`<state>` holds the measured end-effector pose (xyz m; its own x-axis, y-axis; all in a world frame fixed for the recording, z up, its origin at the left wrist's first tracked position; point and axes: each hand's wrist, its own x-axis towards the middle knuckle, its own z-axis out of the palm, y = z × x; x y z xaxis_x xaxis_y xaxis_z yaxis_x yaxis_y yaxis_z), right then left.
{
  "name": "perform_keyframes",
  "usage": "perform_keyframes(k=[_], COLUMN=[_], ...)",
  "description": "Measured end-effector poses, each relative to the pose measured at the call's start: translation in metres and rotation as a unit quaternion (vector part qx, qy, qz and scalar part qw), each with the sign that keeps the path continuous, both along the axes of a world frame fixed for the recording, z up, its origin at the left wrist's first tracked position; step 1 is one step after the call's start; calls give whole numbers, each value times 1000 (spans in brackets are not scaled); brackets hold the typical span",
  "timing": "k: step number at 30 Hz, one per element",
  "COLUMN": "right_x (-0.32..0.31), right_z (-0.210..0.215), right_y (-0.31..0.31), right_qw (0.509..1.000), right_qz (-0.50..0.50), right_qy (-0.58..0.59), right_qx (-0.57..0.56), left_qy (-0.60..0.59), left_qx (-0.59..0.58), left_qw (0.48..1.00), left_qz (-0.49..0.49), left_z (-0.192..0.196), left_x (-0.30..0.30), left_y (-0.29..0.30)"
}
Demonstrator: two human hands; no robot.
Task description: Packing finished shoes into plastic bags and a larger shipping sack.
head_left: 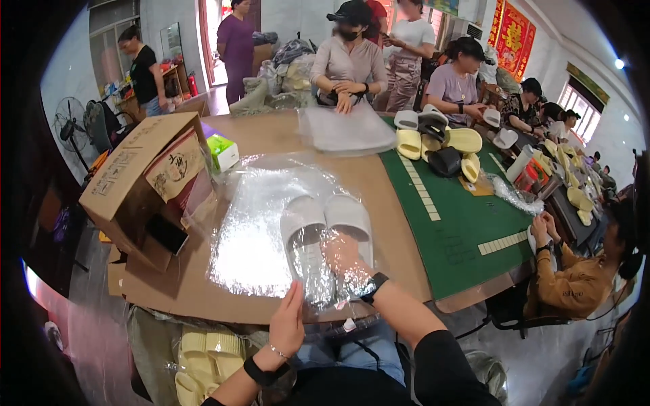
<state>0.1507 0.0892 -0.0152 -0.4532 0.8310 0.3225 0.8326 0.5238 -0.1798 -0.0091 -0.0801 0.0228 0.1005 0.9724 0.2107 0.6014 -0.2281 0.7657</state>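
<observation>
Pair of pale grey slide sandals is lying side by side, toes pointing away from the person: left slide (303,215), right slide (350,215). Both are sitting at the right part of a large clear plastic bag (252,250), on the cardboard sheet (156,287) covering the table, near its front edge. Film is showing over the straps, glare strong.

Right hand (345,258) is resting at the right slide's footbed, just behind the strap, fingers pointing inward. Film seems to be covering the hand too, but reflections are hiding the fingertips, so can't tell if they are gripping or only pressing. Left hand (288,325) is hovering or resting by the bag's near edge, beside the left slide's heel; fingers are standing straight and close together, holding nothing visible. Contact with the film: unclear.

For handling this well, my judgement: right hand should be keeping both slides level and paired, pushing low on the footbeds rather than on the film. Left hand should be steadying the bag's near edge so the plastic isn't bunching or dragging. Thin film is likely to be clinging to the wrist, so drawing the hand out low and slowly makes sense.

Nearby, a cardboard box (135,172) is standing at left, and more slides are lying piled on the green mat (443,254) at right.
</observation>
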Motion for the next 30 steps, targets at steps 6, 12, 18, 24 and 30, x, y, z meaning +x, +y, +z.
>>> perform_keyframes(k=[6, 12, 18, 24, 30], right_x=[-10, 28, 123, 169, 141], right_z=[16, 57, 110, 66, 31], right_y=[-20, -134, -150, -115, -106], right_qw=[997, 963, 966, 996, 979], right_qz=[1, 167, -46, 72, 184], right_qy=[73, 97, 202, -53, -91], right_qx=[16, -186, -155, 11, 11], left_qy=[35, 33, 290, 361, 278], left_qx=[22, -25, 14, 111, 209], left_qw=[998, 999, 934, 901, 924], left_qz=[38, -32, -208, -212, -161], left_z=[-5, -6, 0, -8, -33], left_x=[-15, -34, -59, -64, -58], left_y=[0, -7, 0, 12, 4])
